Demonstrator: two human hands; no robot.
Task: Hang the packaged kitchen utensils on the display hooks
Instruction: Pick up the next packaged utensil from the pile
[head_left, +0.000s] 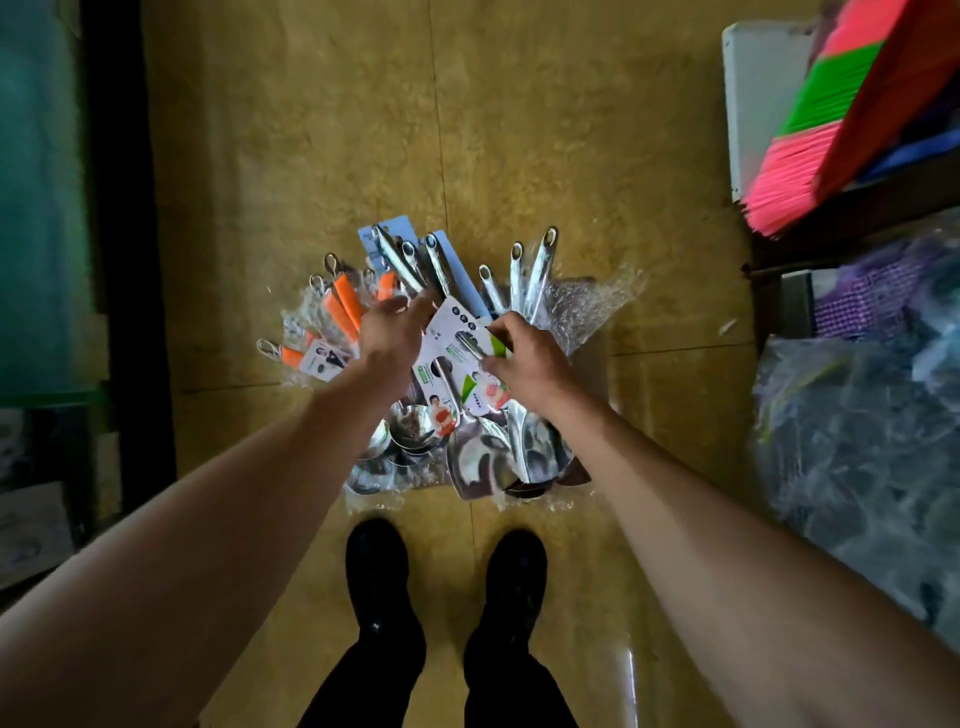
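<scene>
Status: early stage. No display hooks in view, so judged none hung yet. Pkgd utensils (415, 434) heaped on floor (519, 130) beneath both hands. R hand (524, 358) pinching edge of carded steel turner (452, 364), just left of it. L hand (392, 332) fingers extended, touching card top. Remaining: lift, carry, hang all.

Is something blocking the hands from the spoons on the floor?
No, nothing visible is. The left hand is at the steel handles, and the right hand pinches a carded utensil on top of the pile. The hooks are out of view.
</scene>
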